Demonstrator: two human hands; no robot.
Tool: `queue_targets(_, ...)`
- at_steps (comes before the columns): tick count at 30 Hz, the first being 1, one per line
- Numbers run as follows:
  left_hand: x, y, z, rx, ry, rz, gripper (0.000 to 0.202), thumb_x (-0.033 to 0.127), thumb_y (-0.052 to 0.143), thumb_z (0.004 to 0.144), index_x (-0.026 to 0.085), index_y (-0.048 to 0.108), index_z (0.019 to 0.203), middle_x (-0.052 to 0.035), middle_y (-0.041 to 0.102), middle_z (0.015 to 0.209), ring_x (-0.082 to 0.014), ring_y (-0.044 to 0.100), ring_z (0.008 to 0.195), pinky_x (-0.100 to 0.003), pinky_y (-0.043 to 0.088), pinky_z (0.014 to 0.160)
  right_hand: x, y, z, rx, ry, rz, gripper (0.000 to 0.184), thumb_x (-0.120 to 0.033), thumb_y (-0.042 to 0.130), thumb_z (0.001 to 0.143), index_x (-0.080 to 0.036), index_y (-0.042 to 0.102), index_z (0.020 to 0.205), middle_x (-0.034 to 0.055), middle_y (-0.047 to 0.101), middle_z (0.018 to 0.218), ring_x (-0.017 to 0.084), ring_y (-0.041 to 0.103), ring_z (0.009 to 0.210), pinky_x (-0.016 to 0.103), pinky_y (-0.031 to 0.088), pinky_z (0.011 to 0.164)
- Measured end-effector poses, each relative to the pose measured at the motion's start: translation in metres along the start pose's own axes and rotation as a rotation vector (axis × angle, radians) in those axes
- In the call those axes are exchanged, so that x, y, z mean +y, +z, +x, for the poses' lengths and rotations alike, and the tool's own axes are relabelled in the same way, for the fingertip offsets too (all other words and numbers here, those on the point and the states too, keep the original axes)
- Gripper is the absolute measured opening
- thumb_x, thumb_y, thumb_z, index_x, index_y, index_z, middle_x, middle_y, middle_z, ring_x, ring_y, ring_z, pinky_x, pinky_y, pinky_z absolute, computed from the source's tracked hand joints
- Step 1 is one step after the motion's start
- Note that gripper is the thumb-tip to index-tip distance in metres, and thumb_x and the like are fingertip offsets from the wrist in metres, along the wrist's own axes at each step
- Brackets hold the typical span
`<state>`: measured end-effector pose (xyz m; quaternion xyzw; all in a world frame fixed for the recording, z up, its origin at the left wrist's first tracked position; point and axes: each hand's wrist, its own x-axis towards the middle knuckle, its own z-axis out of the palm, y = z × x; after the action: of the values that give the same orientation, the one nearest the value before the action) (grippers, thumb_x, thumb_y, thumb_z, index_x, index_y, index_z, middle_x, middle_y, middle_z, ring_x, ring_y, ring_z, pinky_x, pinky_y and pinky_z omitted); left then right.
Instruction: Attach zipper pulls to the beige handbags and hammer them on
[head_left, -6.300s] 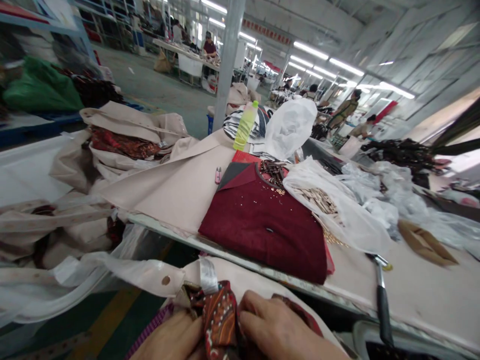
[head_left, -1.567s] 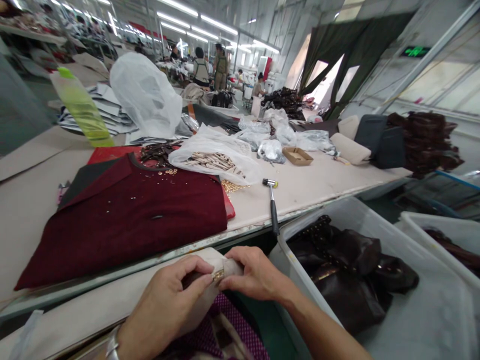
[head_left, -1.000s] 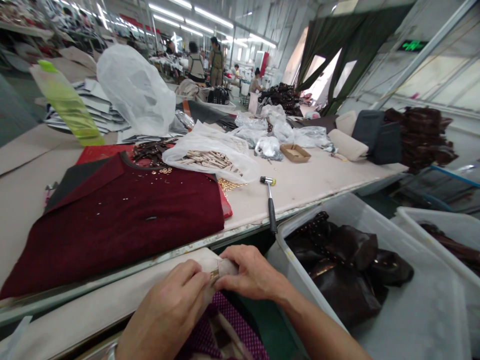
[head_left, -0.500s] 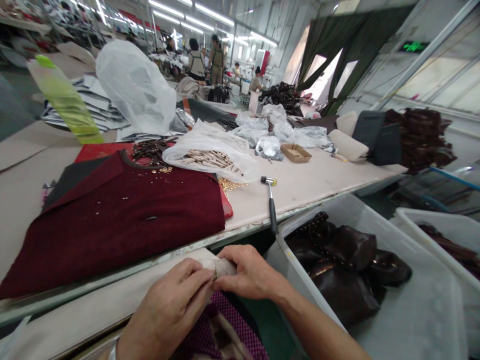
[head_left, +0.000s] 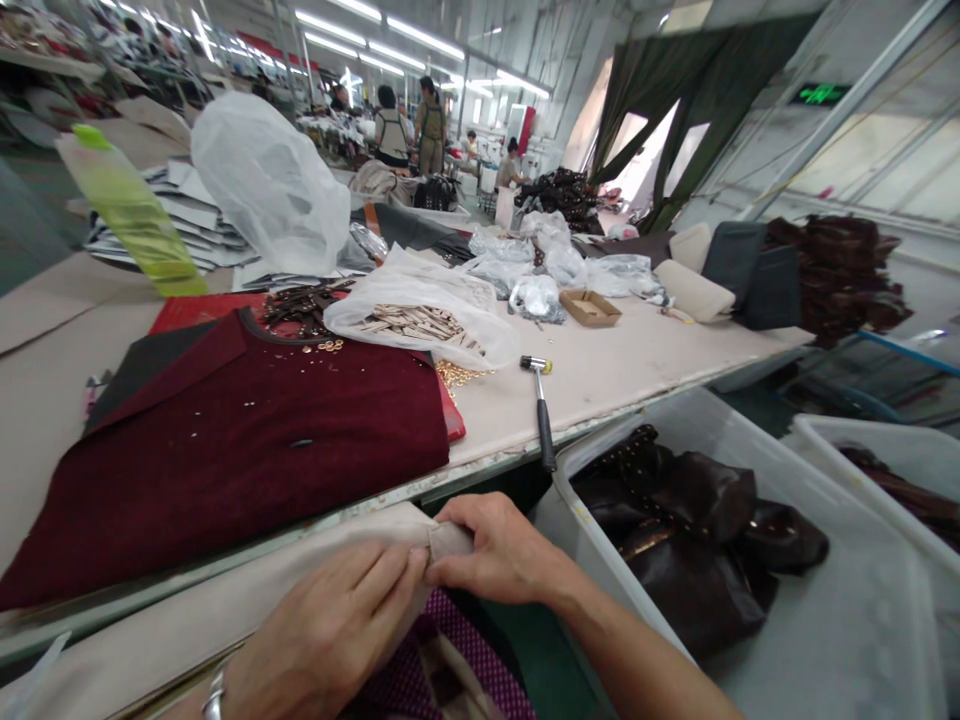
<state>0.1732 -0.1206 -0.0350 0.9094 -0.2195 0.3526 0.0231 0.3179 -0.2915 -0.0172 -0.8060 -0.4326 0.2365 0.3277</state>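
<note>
"Nearer us than the hammer [head_left: 543,415], what do we hold?"
"Beige piece [head_left: 360,538]: our left hand [head_left: 330,615] and right hand [head_left: 491,550] grip it. Beyond the hammer, illegible green sign [head_left: 821,94]; right of the hammer, tabletop [head_left: 600,368] runs to its edge."

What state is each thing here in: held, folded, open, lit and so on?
Left hand: on the beige piece, grip hidden.
Right hand: closed on the beige piece's end.
Beige piece: held at one end.
Maroon cloth: folded.
Hammer: lying, handle past the table edge.
Bottle: capped.
Cardboard box: open.
Plastic bag: open, strips showing.
White bin: open, partly filled.
Green sign: lit.
Ceiling light: lit.
</note>
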Motion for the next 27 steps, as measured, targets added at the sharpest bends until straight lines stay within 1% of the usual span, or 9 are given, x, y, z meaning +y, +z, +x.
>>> queue_targets(4,-0.013,0.001,-0.026,-0.046,0.017,0.008,0.044,0.009,0.027,0.102,0.014,0.067,0.119,-0.0041,0.073,0.109,-0.0180,0.066,0.097,-0.031,0.049,0.090,0.003,-0.002,0.001,-0.015,0.085,0.146,0.022,-0.017,0.089,0.067,-0.017,0.077,0.086,-0.0083,0.060,0.065,0.011,0.053,0.061,0.019,0.034,0.055)
queue_targets(6,-0.016,0.001,-0.039,-0.072,-0.029,-0.025,0.044,0.011,0.030,0.100,0.019,0.066,0.123,-0.0021,0.074,0.110,-0.0168,0.068,0.096,-0.027,0.053,0.091,0.004,-0.002,0.002,-0.016,0.101,0.164,0.022,-0.017,0.090,0.067,-0.016,0.077,0.086,-0.0084,0.061,0.066,0.011,0.053,0.060,0.019,0.035,0.053)
queue_targets(7,-0.016,0.000,-0.043,-0.066,-0.095,-0.080,0.042,0.012,0.033,0.100,0.021,0.065,0.126,-0.0011,0.073,0.111,-0.0156,0.069,0.096,-0.023,0.054,0.092,0.004,-0.002,0.003,-0.016,0.102,0.168,0.023,-0.017,0.090,0.067,-0.016,0.077,0.086,-0.0084,0.061,0.066,0.011,0.054,0.060,0.019,0.035,0.053)
queue_targets(9,-0.011,-0.002,-0.044,-0.017,-0.301,-0.245,0.036,0.018,0.045,0.098,0.027,0.065,0.127,0.0008,0.073,0.112,-0.0127,0.070,0.098,-0.016,0.054,0.093,0.002,-0.001,0.003,-0.020,0.096,0.177,0.023,-0.017,0.090,0.067,-0.016,0.077,0.086,-0.0082,0.062,0.066,0.011,0.055,0.061,0.019,0.035,0.054)
queue_targets(12,0.000,-0.008,-0.029,0.055,-0.604,-0.486,0.023,0.028,0.058,0.095,0.032,0.071,0.115,0.0046,0.075,0.104,-0.0092,0.073,0.091,-0.009,0.054,0.087,-0.003,-0.001,0.005,-0.032,0.079,0.185,0.023,-0.018,0.089,0.067,-0.016,0.077,0.086,-0.0075,0.062,0.066,0.012,0.055,0.062,0.019,0.036,0.054)
queue_targets(16,0.010,-0.010,-0.008,0.058,-0.781,-0.668,0.017,0.031,0.061,0.093,0.037,0.077,0.095,0.0094,0.077,0.092,-0.0067,0.074,0.082,-0.007,0.055,0.080,-0.010,-0.002,0.007,-0.042,0.053,0.160,0.021,-0.022,0.089,0.069,-0.016,0.076,0.084,-0.0076,0.059,0.065,0.011,0.051,0.061,0.019,0.032,0.052)
queue_targets(21,0.009,-0.004,-0.005,0.147,-0.810,-0.669,0.013,0.027,0.067,0.088,0.033,0.078,0.090,0.0078,0.077,0.088,-0.0081,0.074,0.079,-0.008,0.056,0.077,-0.015,-0.001,0.008,-0.030,0.005,0.109,0.020,-0.020,0.090,0.069,-0.015,0.075,0.082,-0.0084,0.056,0.064,0.010,0.050,0.059,0.020,0.030,0.051)
queue_targets(24,0.010,0.002,-0.007,0.181,-0.739,-0.576,0.012,0.023,0.067,0.089,0.031,0.074,0.095,0.0076,0.076,0.089,-0.0072,0.072,0.081,-0.010,0.055,0.080,-0.016,0.000,0.007,-0.027,-0.001,0.122,0.020,-0.020,0.090,0.069,-0.015,0.074,0.080,-0.0089,0.055,0.062,0.009,0.049,0.059,0.020,0.030,0.051)
queue_targets(27,0.012,0.005,-0.006,0.167,-0.639,-0.489,0.011,0.023,0.065,0.093,0.029,0.069,0.102,0.0063,0.073,0.091,-0.0062,0.069,0.082,-0.010,0.052,0.081,-0.016,-0.001,0.006,-0.018,-0.013,0.129,0.020,-0.016,0.090,0.068,-0.016,0.074,0.081,-0.0093,0.055,0.063,0.009,0.049,0.059,0.019,0.030,0.052)
